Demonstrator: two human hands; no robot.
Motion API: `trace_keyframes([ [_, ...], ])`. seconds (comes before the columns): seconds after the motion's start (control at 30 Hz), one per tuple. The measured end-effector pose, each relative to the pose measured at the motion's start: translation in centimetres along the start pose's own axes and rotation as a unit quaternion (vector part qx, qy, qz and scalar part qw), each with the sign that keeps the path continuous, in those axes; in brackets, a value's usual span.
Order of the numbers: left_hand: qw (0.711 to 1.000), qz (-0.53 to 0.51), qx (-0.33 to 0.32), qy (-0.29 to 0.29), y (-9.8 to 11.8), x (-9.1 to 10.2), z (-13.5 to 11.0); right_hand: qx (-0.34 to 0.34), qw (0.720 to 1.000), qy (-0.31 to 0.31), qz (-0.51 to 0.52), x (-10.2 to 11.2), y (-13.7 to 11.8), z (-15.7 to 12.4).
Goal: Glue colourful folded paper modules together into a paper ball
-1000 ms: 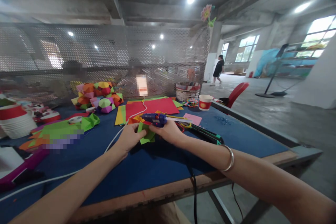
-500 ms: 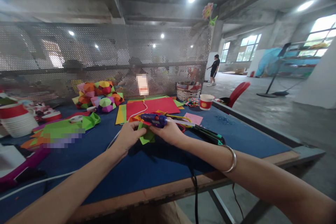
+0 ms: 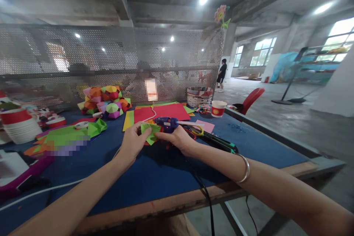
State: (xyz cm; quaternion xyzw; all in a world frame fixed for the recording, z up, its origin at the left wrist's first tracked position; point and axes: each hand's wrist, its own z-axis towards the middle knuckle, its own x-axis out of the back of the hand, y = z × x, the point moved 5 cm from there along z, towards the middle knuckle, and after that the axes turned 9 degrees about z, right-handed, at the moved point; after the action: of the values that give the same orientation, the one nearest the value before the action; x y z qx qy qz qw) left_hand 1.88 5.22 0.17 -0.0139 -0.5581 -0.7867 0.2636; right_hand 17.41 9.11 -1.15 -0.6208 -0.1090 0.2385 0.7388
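So the left hand (image 3: 132, 143) has the folded green paper (image 3: 151, 135) pinched between thumb and fingers, just above the counter (image 3: 166, 180). The right hand (image 3: 181, 141) looks wrapped around the grip of a blue glue gun (image 3: 168, 124), its thumb reaching over to the paper's edge. The gun's nose points left, behind the paper; whether the tip touches it is hidden.

For doing this bit well, I'd say: keep the left pinch light so the folds don't crush, hold the gun level, lay down just a small dab, and keep fingertips off the hot end. Press the fold for a moment afterwards — and mind the black cord (image 3: 209, 199) hanging over the counter's front edge, since a snag could tug the gun.

Compared with half a second ago, the paper is turned up more, with its green face toward the camera and sitting higher. The gun shows a bit further right — some of that may be the camera shifting. Further out, the scissors (image 3: 199, 131) and red sheet (image 3: 163, 112) look undisturbed, while the distant person (image 3: 221, 73) appears closer to the mesh panel (image 3: 177, 57).
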Motion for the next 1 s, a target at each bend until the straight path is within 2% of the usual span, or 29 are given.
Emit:
trace_keyframes([
  [0.17, 0.999, 0.040, -0.010, -0.014, 0.2, -0.2, -0.1, 0.000, 0.999, 0.035, -0.022, 0.5, 0.2, 0.3],
  [0.27, 0.996, 0.077, -0.034, -0.034, 0.1, -0.5, 0.0, 0.026, 0.991, 0.078, -0.102, 1.5, 0.1, 0.6],
  [0.4, 0.992, 0.066, -0.046, -0.100, -0.2, -1.4, -0.3, 0.085, 0.967, 0.124, -0.207, 2.4, -0.7, 0.6],
  [0.5, 0.989, 0.041, -0.055, -0.132, 0.0, -1.9, -0.5, 0.128, 0.963, 0.109, -0.211, 2.2, -1.0, 0.6],
  [0.7, 0.986, -0.043, 0.010, -0.161, -0.6, -2.1, -0.3, 0.159, 0.967, 0.074, -0.187, 2.1, 0.2, 0.9],
  [1.0, 0.979, -0.087, 0.063, -0.171, -0.9, -2.1, -0.2, 0.135, 0.973, 0.067, -0.176, 1.9, -0.3, 0.7],
])
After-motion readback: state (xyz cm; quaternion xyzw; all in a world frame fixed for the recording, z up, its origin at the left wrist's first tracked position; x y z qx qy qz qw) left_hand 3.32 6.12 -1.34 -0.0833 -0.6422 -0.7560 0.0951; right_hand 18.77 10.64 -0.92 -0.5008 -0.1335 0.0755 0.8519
